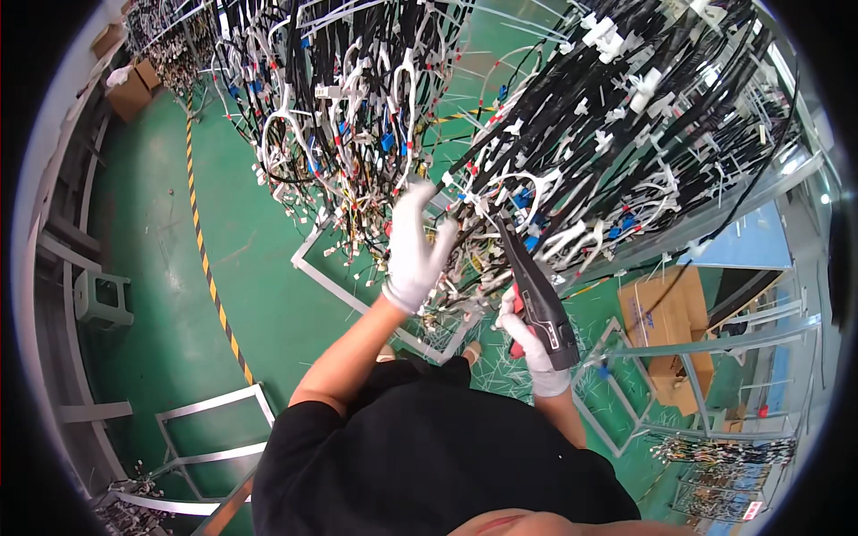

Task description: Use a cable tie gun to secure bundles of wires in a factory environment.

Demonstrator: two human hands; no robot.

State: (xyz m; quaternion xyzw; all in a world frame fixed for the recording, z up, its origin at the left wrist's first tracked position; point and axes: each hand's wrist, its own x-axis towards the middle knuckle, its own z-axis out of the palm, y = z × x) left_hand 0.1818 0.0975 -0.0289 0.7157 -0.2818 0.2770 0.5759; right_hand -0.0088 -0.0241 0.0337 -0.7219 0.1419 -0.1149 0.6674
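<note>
The wire bundle (465, 241) is hanging before me; my left hand (413, 246) is reaching up, fingers spread against it. My right hand (529, 344) is gripping a black tool (536, 290), nose tilting into the wires.

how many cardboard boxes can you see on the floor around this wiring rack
3, as far as shows. Two brown cardboard boxes sit at the far upper left beside the green floor; one larger brown cardboard box stands at right, behind the grey metal frame. More may hide behind the hanging wire bundles.
</note>
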